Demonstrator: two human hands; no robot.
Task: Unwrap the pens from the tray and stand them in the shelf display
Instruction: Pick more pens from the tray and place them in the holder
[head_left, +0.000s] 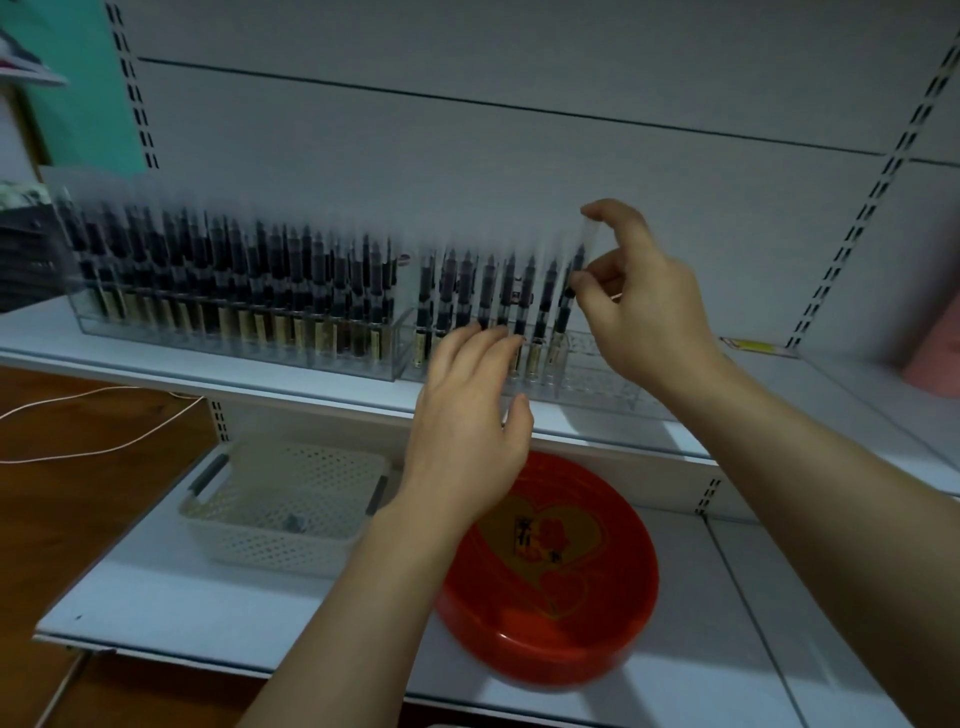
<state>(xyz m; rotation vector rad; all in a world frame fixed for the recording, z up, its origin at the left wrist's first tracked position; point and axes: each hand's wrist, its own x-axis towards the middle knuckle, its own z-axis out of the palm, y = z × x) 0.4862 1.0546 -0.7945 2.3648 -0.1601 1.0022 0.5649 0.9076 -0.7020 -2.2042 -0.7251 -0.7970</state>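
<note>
Both hands raised: right hand (631, 291) pinches pen (571, 280).

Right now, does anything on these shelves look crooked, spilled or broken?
Nothing stands out. The pens stand upright in the clear display. The right hand pinches one pen at the row's end; the left hand touches the display. The red tray and white basket sit flat below.

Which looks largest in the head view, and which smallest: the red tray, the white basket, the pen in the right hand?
1. red tray, though it is nearest the camera, so this is partly unsure.
2. white basket, close behind.
3. pen pinched by the right hand, clearly smallest.
</note>
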